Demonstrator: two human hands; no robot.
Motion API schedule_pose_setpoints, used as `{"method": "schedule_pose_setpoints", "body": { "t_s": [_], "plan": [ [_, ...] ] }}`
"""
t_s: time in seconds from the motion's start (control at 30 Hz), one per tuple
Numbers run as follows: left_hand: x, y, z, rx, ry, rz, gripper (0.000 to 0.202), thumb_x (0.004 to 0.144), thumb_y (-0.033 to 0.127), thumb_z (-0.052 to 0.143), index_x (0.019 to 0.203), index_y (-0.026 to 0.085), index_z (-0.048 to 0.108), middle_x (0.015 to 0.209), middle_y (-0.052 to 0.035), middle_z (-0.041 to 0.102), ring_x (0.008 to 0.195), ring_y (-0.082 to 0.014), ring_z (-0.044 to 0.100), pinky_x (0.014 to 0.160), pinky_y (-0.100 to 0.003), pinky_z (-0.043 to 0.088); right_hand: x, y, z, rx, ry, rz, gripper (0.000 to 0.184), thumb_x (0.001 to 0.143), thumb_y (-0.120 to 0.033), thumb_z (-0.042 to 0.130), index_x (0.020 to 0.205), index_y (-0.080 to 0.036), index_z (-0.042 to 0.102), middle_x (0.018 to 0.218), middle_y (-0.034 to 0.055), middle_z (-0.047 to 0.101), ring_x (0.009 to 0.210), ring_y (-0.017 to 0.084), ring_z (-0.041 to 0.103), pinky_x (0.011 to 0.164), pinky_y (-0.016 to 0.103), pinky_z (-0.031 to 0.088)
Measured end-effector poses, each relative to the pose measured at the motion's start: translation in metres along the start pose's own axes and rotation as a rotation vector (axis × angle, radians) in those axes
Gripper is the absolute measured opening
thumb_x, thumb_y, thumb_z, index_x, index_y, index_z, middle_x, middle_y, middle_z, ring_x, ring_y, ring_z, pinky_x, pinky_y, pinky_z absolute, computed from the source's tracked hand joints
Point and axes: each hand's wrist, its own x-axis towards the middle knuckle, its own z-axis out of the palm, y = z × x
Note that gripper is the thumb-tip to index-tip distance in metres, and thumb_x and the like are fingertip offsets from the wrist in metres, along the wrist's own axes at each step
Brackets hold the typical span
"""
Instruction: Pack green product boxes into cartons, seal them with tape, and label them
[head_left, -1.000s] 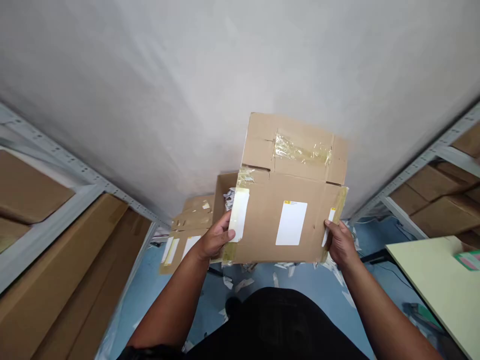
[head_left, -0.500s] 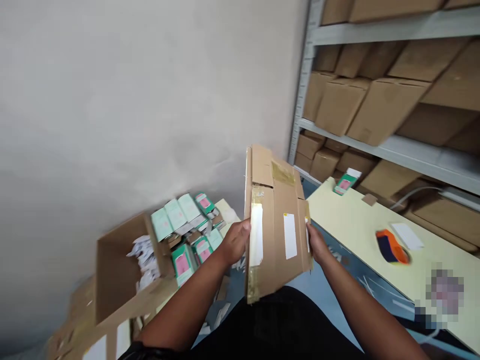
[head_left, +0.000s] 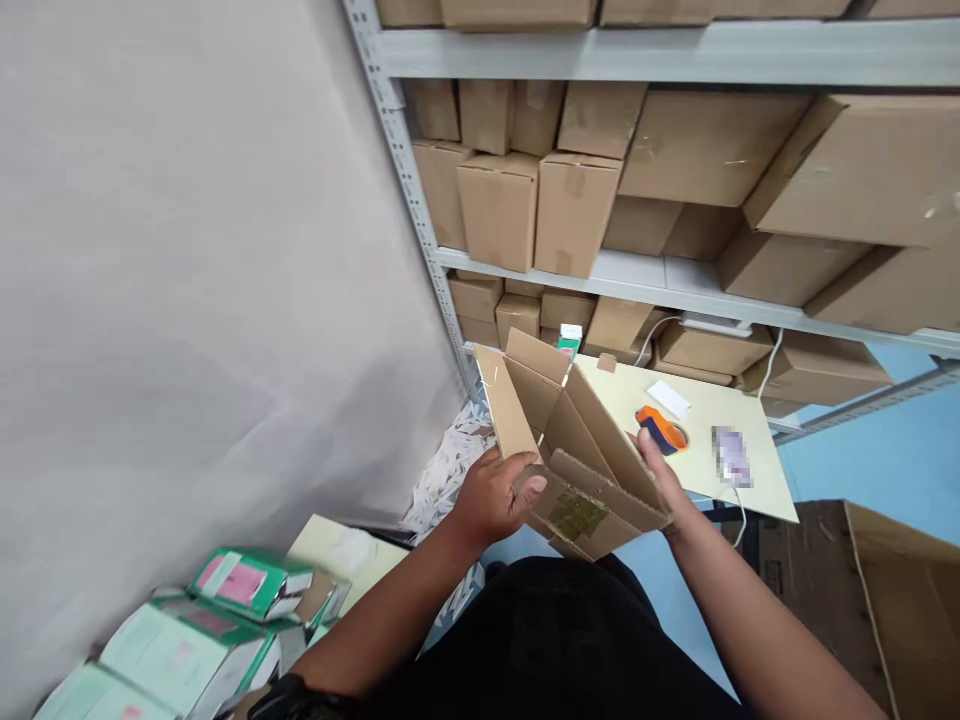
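I hold a brown cardboard box [head_left: 570,440] in front of me, its flaps spread apart and its inside facing me. My left hand [head_left: 495,495] grips the box's left side, thumb laid over a folded flap with a patch of yellowed tape. My right hand [head_left: 656,470] is closed on the box's right edge, fingers mostly hidden behind the cardboard.
A pale yellow table [head_left: 705,440] behind the box carries an orange tape dispenser [head_left: 660,428] and a white label. Metal shelving [head_left: 645,275] full of cardboard boxes stands behind it. Green-and-white cartons [head_left: 240,585] lie at lower left, paper scraps [head_left: 450,470] by the wall, another large box [head_left: 900,590] at lower right.
I have turned to the right, away from the wall and toward the shelving. The flat, taped box has been turned over and spread apart between my hands.
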Motion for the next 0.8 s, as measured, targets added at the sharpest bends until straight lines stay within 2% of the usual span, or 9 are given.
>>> {"method": "schedule_pose_setpoints", "body": {
  "t_s": [0.07,0.17,0.23,0.3,0.4,0.53,0.6,0.73,0.8],
  "plan": [
    [0.014,-0.001,0.012,0.028,0.021,0.066,0.030,0.101,0.038,0.054,0.113,0.020,0.075,0.102,-0.0068,0.081,0.096,-0.0244,0.076,0.089,-0.038,0.061,-0.005,-0.026,-0.016,-0.007,0.012,0.002,0.077,0.089,-0.084,0.041,0.140,-0.030,0.061,0.143,0.0101,0.066,0.128,0.034,0.063,0.101,0.050,0.054],
    [0.033,0.002,0.033,0.049,0.051,0.164,0.018,0.098,0.028,0.062,0.108,0.022,0.075,0.099,-0.0041,0.082,0.092,-0.0220,0.076,0.089,-0.036,0.062,-0.007,-0.052,-0.044,-0.219,0.032,0.060,0.072,0.087,-0.067,0.064,0.149,-0.032,0.053,0.156,0.0105,0.054,0.133,0.034,0.059,0.096,0.047,0.055],
    [0.044,0.006,0.050,0.068,0.063,0.214,0.015,0.096,0.023,0.064,0.108,0.022,0.075,0.097,-0.0026,0.082,0.089,-0.0207,0.076,0.087,-0.034,0.062,-0.002,-0.056,-0.063,-0.391,-0.021,0.061,0.066,0.088,-0.056,0.068,0.147,-0.031,0.055,0.149,0.0100,0.061,0.125,0.033,0.064,0.092,0.043,0.056],
    [0.053,0.011,0.067,0.087,0.085,0.224,0.014,0.096,0.019,0.065,0.107,0.023,0.074,0.095,-0.0012,0.081,0.086,-0.0195,0.075,0.088,-0.034,0.061,0.011,-0.053,-0.080,-0.562,-0.056,0.010,0.049,0.089,-0.044,0.065,0.136,-0.029,0.064,0.131,0.0074,0.072,0.113,0.031,0.068,0.089,0.039,0.055],
    [0.065,0.021,0.089,0.123,0.114,0.152,0.010,0.096,0.019,0.066,0.102,0.023,0.073,0.092,-0.0004,0.080,0.086,-0.0193,0.073,0.100,-0.039,0.058,0.042,-0.045,-0.106,-0.791,0.016,-0.046,0.027,0.086,-0.028,0.058,0.108,-0.023,0.071,0.104,0.0067,0.077,0.099,0.028,0.070,0.083,0.034,0.052],
    [0.070,0.030,0.104,0.249,0.028,-0.010,0.012,0.096,0.022,0.062,0.091,0.024,0.072,0.087,-0.0034,0.073,0.094,-0.0236,0.068,0.115,-0.055,0.046,0.090,-0.045,-0.137,-0.833,0.036,-0.091,0.019,0.085,-0.023,0.051,0.095,-0.022,0.068,0.094,0.0062,0.075,0.091,0.025,0.069,0.077,0.031,0.049],
    [0.067,0.027,0.112,0.295,-0.047,-0.096,0.014,0.097,0.024,0.060,0.092,0.024,0.073,0.090,-0.0071,0.068,0.100,-0.0265,0.065,0.110,-0.055,0.049,0.111,-0.046,-0.147,-0.839,0.043,-0.103,0.016,0.085,-0.024,0.052,0.092,-0.023,0.066,0.092,0.0070,0.075,0.088,0.025,0.068,0.075,0.031,0.048],
    [0.057,0.009,0.129,0.271,-0.156,-0.159,0.018,0.095,0.026,0.059,0.106,0.023,0.074,0.117,-0.0145,0.064,0.122,-0.0331,0.059,0.101,-0.051,0.056,0.140,-0.041,-0.154,-0.878,0.076,-0.104,0.012,0.085,-0.025,0.053,0.089,-0.023,0.064,0.090,0.0089,0.074,0.084,0.026,0.067,0.070,0.032,0.045],
    [0.056,0.000,0.130,0.229,-0.224,-0.134,0.022,0.096,0.030,0.058,0.110,0.023,0.074,0.116,-0.0144,0.065,0.115,-0.0316,0.063,0.096,-0.048,0.058,0.149,-0.038,-0.153,-0.884,0.084,-0.088,0.012,0.086,-0.026,0.054,0.089,-0.023,0.065,0.089,0.0090,0.074,0.083,0.026,0.067,0.069,0.032,0.045]
  ]
}}
